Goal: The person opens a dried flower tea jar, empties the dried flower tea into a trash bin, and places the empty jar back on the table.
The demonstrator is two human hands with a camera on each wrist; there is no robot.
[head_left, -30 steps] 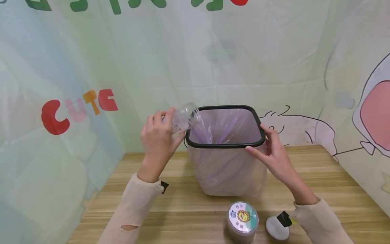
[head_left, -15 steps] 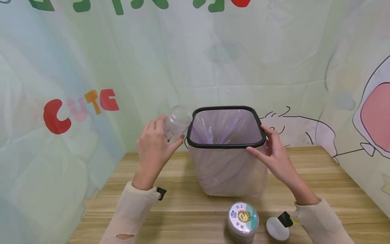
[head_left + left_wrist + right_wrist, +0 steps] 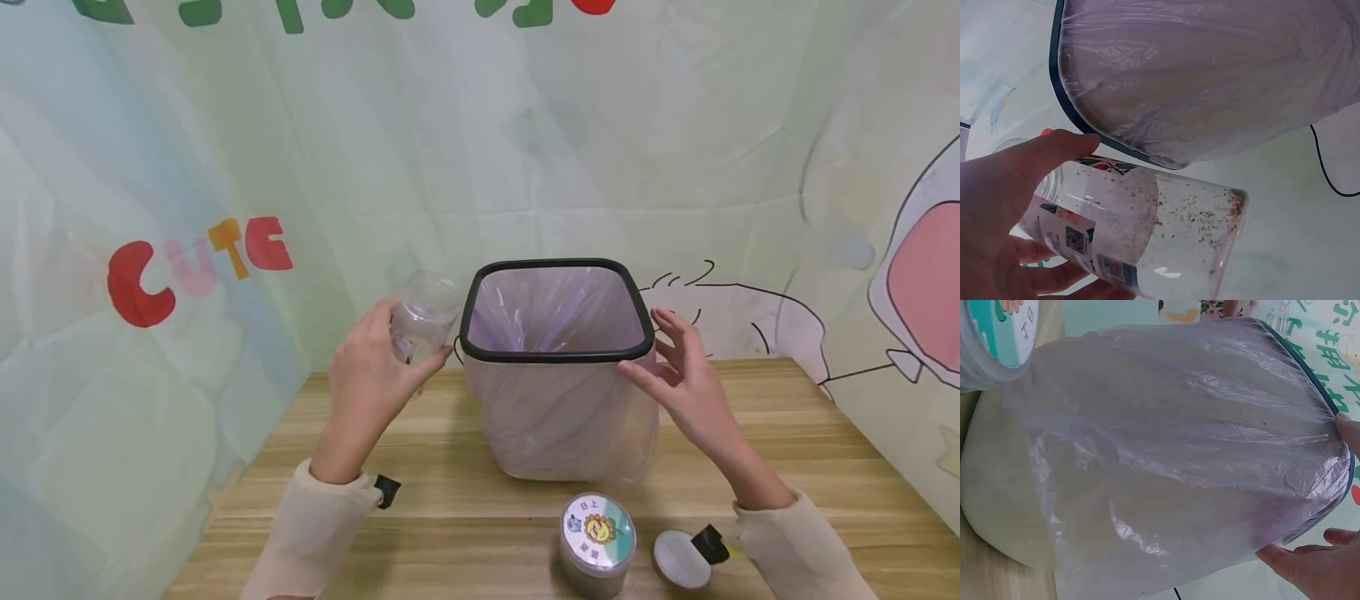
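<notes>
A clear jar (image 3: 424, 315) is gripped by my left hand (image 3: 366, 367), just left of the bin and apart from its rim in the head view. Its open mouth tilts up and away. In the left wrist view the jar (image 3: 1191, 231) has a printed label, and brown specks cling inside, thickest at its base. My right hand (image 3: 690, 387) is at the right corner of the trash bin (image 3: 562, 417), thumb in front and fingers behind, loosely spread. Whether its fingertips touch the black rim (image 3: 555, 358) I cannot tell. A thin purplish bag lines the bin and hangs over its outside.
In front of the bin stands a round canister (image 3: 597, 542) with a sunflower picture on its top. Beside it lies a pale round lid (image 3: 682, 558), near the right sleeve. The wooden table (image 3: 435, 517) meets printed cloth walls (image 3: 360, 167) at the back and sides.
My left hand has drawn the jar left and down, off the bin's rim, and turned its mouth from sideways to upward. My right hand has loosened slightly and shifted right.
</notes>
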